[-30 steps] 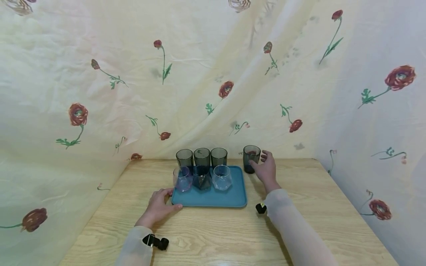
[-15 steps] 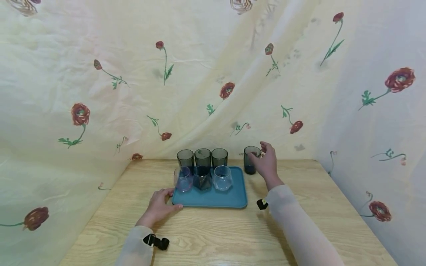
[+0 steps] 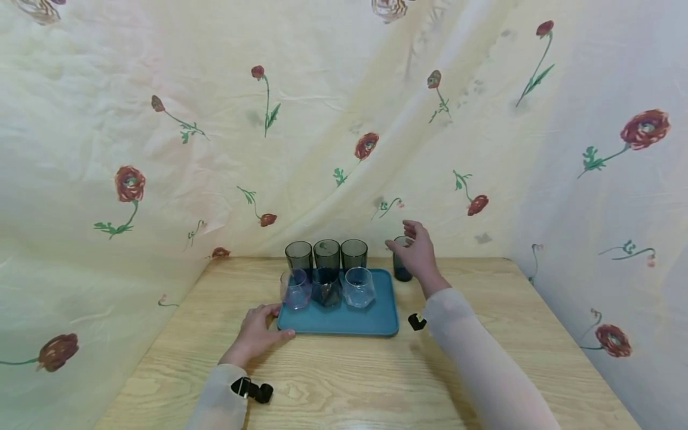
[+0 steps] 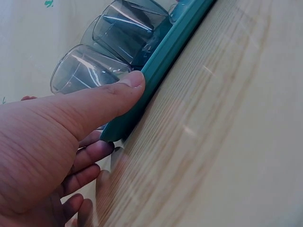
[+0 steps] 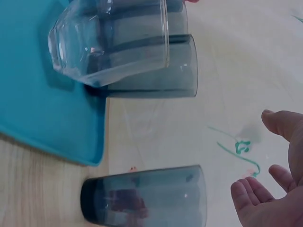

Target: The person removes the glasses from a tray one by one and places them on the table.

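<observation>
My left hand (image 3: 257, 335) holds the near left corner of the blue tray (image 3: 344, 325); in the left wrist view the thumb (image 4: 120, 94) lies against its rim, with the fingers curled by the corner. Three tall smoked-grey tumblers (image 3: 354, 254) stand in a row at the tray's back. Before them sit three short faceted glasses: a faintly purple one (image 3: 295, 295), a dark one (image 3: 326, 292) and a clear one (image 3: 359, 292). A fourth grey tumbler (image 3: 402, 272) stands upright on the table, right of the tray. Near its rim my right hand (image 3: 421, 254) is spread, holding nothing; the right wrist view shows it apart from the tumbler.
The light wooden table (image 3: 344, 382) ends at a flower-printed cloth (image 3: 322, 179) behind the tumblers. More cloth hangs on both sides. A black strap with a small camera (image 3: 252, 390) is on the left wrist.
My right hand has come off the lone tumbler and risen, shifting a little left over it. The tumbler stays in place, and the left hand and tray have not moved.
</observation>
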Action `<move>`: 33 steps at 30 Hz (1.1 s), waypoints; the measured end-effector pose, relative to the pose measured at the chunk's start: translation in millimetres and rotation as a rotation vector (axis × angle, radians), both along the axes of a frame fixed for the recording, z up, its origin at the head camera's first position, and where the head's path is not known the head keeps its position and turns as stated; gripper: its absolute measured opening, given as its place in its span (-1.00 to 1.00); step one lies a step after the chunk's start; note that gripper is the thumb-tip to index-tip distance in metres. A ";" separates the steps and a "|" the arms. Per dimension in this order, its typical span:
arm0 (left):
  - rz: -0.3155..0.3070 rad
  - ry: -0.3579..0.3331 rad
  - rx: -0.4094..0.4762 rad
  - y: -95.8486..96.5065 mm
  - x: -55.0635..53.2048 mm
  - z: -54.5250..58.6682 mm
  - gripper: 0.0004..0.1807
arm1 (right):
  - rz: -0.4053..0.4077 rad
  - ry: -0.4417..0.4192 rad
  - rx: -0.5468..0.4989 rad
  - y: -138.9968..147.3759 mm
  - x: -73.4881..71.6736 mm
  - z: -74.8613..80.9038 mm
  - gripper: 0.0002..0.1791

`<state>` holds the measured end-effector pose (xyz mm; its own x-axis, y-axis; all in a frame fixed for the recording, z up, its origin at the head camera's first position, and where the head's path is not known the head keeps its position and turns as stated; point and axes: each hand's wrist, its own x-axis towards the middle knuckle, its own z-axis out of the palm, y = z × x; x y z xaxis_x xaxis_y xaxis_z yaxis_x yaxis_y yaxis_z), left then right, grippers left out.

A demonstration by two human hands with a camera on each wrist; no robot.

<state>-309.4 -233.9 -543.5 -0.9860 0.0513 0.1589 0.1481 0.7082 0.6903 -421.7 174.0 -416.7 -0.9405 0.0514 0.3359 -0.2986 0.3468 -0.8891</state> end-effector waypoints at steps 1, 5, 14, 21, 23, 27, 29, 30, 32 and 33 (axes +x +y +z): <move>0.000 0.000 -0.001 -0.2 0.2 -0.2 -0.09 | 0.015 -0.005 0.003 -2.4 -1.1 1.0 -0.15; 0.003 -0.003 0.001 -0.8 0.4 -0.7 -0.10 | 0.065 -0.028 0.011 -11.9 -5.4 3.2 -0.14; 0.001 0.006 0.005 -2.1 0.8 -1.8 -0.08 | 0.136 -0.103 0.062 -34.2 -10.5 1.1 -0.10; 0.003 0.003 0.005 -1.2 1.8 0.3 -0.09 | 0.193 -0.170 0.076 -49.9 -17.0 -5.1 -0.09; 0.004 -0.001 0.010 -0.3 2.2 1.6 -0.10 | 0.199 -0.183 0.090 -53.7 -17.9 -6.4 -0.07; 0.000 -0.005 0.011 0.8 2.7 3.5 -0.09 | 0.205 -0.199 0.138 -59.1 -21.6 -10.9 -0.04; 0.000 -0.008 0.011 1.0 2.7 4.1 -0.09 | 0.209 -0.206 0.156 -61.0 -23.9 -13.5 -0.03; 0.000 -0.010 0.012 1.0 2.7 4.3 -0.10 | 0.213 -0.209 0.166 -62.1 -25.0 -14.9 -0.03; 0.000 -0.012 0.010 0.8 2.5 4.4 -0.10 | 0.216 -0.216 0.191 -64.3 -26.6 -17.3 -0.01; 0.000 -0.013 0.009 0.7 2.4 4.4 -0.10 | 0.220 -0.219 0.200 -65.3 -27.1 -18.3 0.00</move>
